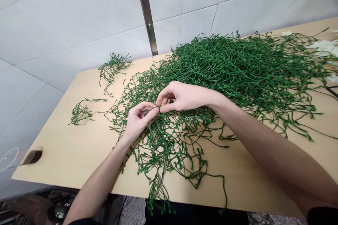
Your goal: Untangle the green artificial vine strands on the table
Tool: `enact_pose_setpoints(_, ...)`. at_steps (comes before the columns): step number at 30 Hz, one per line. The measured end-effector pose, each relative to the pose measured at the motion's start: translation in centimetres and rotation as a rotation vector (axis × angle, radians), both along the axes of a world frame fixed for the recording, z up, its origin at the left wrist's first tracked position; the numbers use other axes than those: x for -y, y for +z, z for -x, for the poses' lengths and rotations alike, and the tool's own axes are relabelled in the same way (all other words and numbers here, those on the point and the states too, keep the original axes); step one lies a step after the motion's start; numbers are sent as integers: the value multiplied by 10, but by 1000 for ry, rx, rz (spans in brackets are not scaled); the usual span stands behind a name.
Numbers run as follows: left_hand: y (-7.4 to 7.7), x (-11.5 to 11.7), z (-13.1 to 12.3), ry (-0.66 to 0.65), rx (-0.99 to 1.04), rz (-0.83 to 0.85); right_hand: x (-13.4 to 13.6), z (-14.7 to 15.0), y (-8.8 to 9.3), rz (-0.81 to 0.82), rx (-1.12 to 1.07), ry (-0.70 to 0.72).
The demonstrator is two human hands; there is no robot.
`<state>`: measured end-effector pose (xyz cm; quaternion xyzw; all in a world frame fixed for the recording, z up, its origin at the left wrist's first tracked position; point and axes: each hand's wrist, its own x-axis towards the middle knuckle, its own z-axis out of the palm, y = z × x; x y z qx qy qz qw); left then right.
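A large heap of thin green plastic flower stems (224, 63) spreads over the wooden table. Above its left part, my left hand (139, 117) and my right hand (176, 97) meet with their fingertips together. Thumb and fingers of each hand pinch at one small spot, where a bit of green shows between them. It looks like a green stem, mostly covered by the fingers. Looser stems (169, 154) lie tangled below my hands and hang over the table's front edge.
Two small bunches of stems, one at the back (113, 68) and one at the left (81, 112), lie apart. A clear cup with dark liquid (33, 156) stands near the left edge. White artificial flowers (324, 47) lie far right. A tiled wall (66, 17) with a metal strip (148, 14) backs the table (60, 147).
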<state>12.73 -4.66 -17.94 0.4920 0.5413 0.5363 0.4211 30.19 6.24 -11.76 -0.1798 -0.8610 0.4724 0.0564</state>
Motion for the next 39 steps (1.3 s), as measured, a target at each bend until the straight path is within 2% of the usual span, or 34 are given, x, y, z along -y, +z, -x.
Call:
enact_pose_setpoints(3,-2,0,3,-31,-37,15,1,-1,1,-139,29,26)
enact_pose_setpoints(8,2,-1,3,-58,-195,33,4,-1,-1,-280,-6,27)
enact_pose_setpoints(14,7,0,5,-95,-287,142,7,-1,-2,-345,48,22)
enact_pose_setpoints(18,7,2,6,-125,-317,165,10,-2,0,-324,91,48)
enact_pose_setpoints(21,8,3,5,-164,-285,174,10,-3,1,-308,110,15)
enact_pose_setpoints(28,8,1,8,-335,15,186,15,0,7,-234,60,70)
enact_pose_setpoints(33,3,1,11,-408,64,147,21,4,8,-67,97,111)
enact_pose_setpoints(39,-1,5,8,-391,87,163,27,7,6,-17,108,92)
